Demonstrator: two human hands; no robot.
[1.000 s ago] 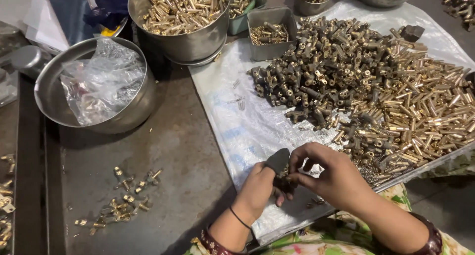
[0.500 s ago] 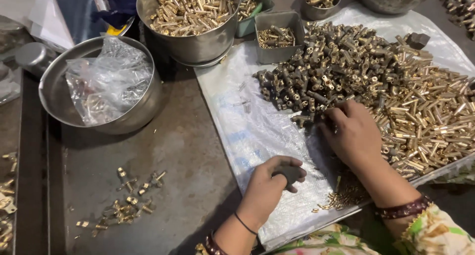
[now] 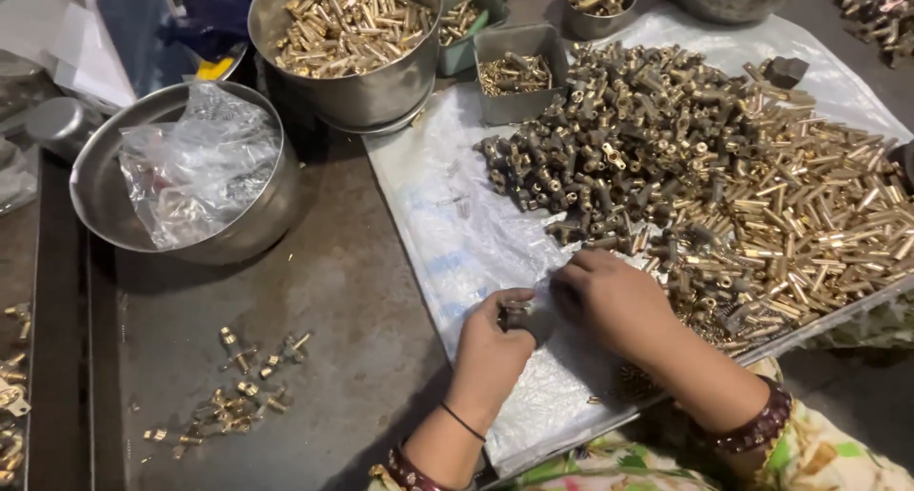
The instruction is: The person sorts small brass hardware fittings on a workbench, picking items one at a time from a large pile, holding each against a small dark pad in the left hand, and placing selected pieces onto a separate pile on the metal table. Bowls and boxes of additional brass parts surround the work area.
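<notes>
Head view: the left hand (image 3: pixel 495 343) curls around a small dark block (image 3: pixel 535 318) with a brass piece at its top, fingers closed on it, just above the white plastic sheet (image 3: pixel 457 243) spread on the desk (image 3: pixel 333 291). The right hand (image 3: pixel 614 300) meets it from the other side, fingertips pinched at the block; whether it holds a part of its own I cannot tell. Just beyond the right hand lies the big heap of brass fittings (image 3: pixel 724 186), darker pieces to the left, brighter tubes to the right. A steel bowl of brass parts (image 3: pixel 347 34) stands behind, another steel bowl with a crumpled plastic bag (image 3: pixel 190 167) to the left, and a few finished-looking brass pieces (image 3: pixel 238 386) lie scattered on the bare desk.

Likely risks: a small part slipping from the pinch and vanishing into the heap, or the right forearm nudging loose fittings off the sheet's near edge
</notes>
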